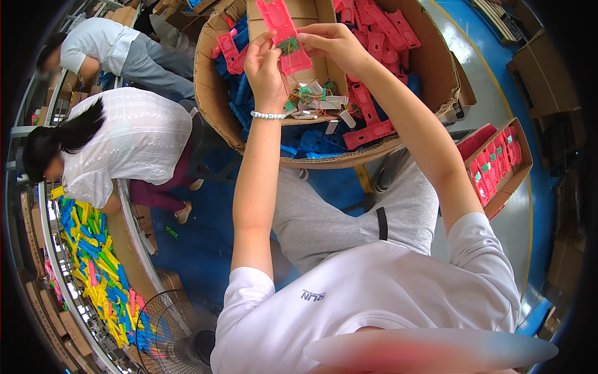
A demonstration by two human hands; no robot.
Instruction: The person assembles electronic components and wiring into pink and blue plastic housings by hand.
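Note:
Over a big cardboard carton (205,81), I hold up a long pink plastic shell (278,20) with a small green circuit board (289,46) lying in it. My left hand (266,73) grips the shell's left edge, thumb and fingers closed. From the other side my right hand (333,47) pinches at the shell's right edge beside the board; its fingertips are partly hidden. Below the shell, wired circuit boards with white parts (321,100) lie in a smaller box inside the carton. Pink shells (389,31) and blue shells (321,140) fill the carton around it.
At right stands an open box of pink shells with boards (498,162). On the left, two people (131,137) bend over a bench piled with yellow, blue and green plastic pieces (96,268). A black fan (177,336) stands at lower left. Cartons line the right side.

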